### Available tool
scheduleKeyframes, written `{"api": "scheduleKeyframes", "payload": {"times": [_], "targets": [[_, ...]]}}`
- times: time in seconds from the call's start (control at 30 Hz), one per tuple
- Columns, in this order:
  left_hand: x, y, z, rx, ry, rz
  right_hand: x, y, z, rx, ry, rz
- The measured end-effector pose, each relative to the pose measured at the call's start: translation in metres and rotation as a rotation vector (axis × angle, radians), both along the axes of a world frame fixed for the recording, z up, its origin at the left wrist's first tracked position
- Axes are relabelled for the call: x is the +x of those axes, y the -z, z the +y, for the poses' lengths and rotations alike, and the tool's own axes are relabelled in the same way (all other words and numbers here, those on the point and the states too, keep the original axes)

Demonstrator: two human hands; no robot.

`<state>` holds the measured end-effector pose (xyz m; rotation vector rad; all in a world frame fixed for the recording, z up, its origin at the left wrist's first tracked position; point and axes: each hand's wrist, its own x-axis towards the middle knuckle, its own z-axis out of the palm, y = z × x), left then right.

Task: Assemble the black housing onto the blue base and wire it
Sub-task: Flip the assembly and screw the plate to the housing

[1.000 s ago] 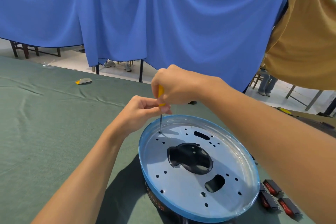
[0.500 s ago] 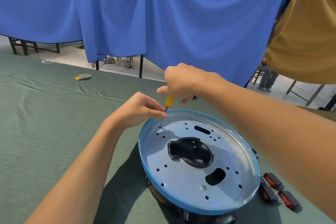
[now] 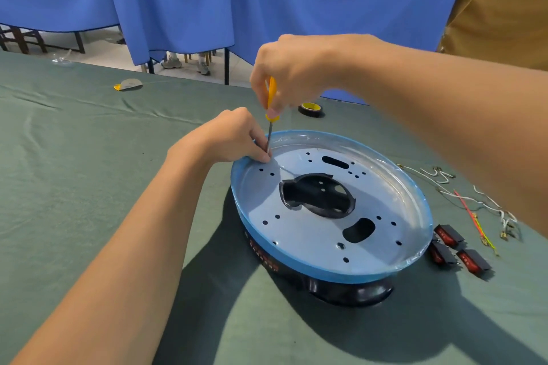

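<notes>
- The round blue-rimmed metal base (image 3: 326,234) sits on the shiny black housing (image 3: 350,290), on the green cloth table (image 3: 89,187).
- At its 10 o'clock rim, the right hand (image 3: 290,71) grips a yellow-handled screwdriver (image 3: 271,98), and the left hand (image 3: 231,139) pinches its thin shaft.
- Red switches (image 3: 447,235) lie just beside the 4 o'clock edge.
- Wide cloth spreads at 9 o'clock.

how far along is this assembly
Done: the blue base sits on the black housing. In hand: the right hand holds a screwdriver at a far hole while the left hand steadies its shaft. Left: most holes are open; wires and red switches lie loose beside it.
</notes>
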<state>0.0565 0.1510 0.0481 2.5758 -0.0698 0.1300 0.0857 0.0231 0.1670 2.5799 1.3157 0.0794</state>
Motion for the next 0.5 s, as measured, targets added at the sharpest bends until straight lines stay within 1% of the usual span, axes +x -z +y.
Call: {"api": "scheduleKeyframes", "payload": {"times": [0.13,0.23,0.3,0.4,0.5], "targets": [[0.0,0.0,-0.002,0.037,0.0,-0.037,-0.003,-0.002,0.004,0.02,0.011,0.025],[0.0,-0.001,-0.002,0.051,0.013,-0.046,-0.002,-0.001,0.008,0.004,0.09,0.023],[0.001,-0.001,-0.001,0.06,0.016,-0.051,0.0,0.005,0.01,0.045,0.147,0.031],[0.0,-0.001,-0.002,0.052,0.007,-0.053,0.002,0.011,0.014,0.089,0.173,-0.006],[0.0,-0.001,-0.002,0.055,0.007,-0.043,-0.002,0.003,0.014,0.034,0.186,0.091]]}}
